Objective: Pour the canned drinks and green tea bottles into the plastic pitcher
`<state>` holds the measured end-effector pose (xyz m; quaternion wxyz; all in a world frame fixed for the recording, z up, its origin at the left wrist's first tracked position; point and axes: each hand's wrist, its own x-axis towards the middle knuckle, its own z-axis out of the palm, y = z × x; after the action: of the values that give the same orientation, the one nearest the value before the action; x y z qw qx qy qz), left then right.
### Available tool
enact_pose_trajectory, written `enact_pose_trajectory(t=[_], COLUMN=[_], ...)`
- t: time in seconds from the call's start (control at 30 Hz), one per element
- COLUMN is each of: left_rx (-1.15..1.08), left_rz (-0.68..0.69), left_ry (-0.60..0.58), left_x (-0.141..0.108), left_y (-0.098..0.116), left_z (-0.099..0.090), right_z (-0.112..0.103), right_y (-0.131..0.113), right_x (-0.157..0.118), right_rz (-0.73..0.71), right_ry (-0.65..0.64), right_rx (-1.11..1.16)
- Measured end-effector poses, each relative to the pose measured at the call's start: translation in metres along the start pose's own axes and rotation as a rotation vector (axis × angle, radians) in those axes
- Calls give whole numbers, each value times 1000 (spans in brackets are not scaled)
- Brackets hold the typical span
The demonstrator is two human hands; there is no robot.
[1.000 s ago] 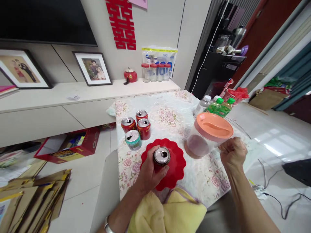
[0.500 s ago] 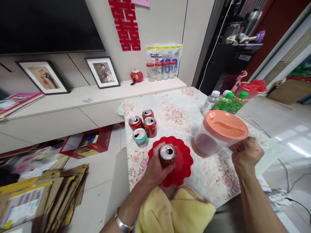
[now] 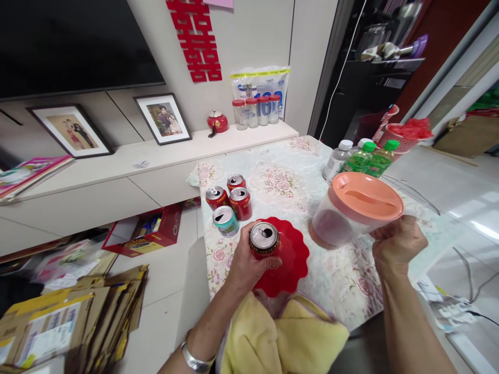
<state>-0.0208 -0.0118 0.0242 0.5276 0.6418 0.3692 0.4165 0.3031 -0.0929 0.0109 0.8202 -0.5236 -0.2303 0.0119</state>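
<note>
I see left hand (image 3: 249, 259) fingers wrapping red metal can (image 3: 265, 240); right hand's (image 3: 399, 244) clench clear, orange-lidded plastic pitcher's (image 3: 336, 224) four-o'clock side.

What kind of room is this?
Probably a living room in someone's home: there's a big black TV on the wall, framed photos below it and a flowery tablecloth on the table.

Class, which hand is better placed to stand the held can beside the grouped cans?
Probably the left hand: it grips the can, close to the grouped cans, while the right hand holds the pitcher.
</note>
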Motion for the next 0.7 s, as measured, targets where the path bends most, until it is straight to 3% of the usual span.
enact_pose_trajectory(t=[0.53, 0.7], left_rx=[86, 135], left_rz=[-117, -117], left_ry=[5, -28], left_x=[5, 5], left_y=[-11, -11], left_z=[13, 14], right_z=[-3, -9], right_y=[6, -1], right_x=[-1, 1], right_rz=[37, 122], right_ry=[24, -71], right_rx=[13, 37])
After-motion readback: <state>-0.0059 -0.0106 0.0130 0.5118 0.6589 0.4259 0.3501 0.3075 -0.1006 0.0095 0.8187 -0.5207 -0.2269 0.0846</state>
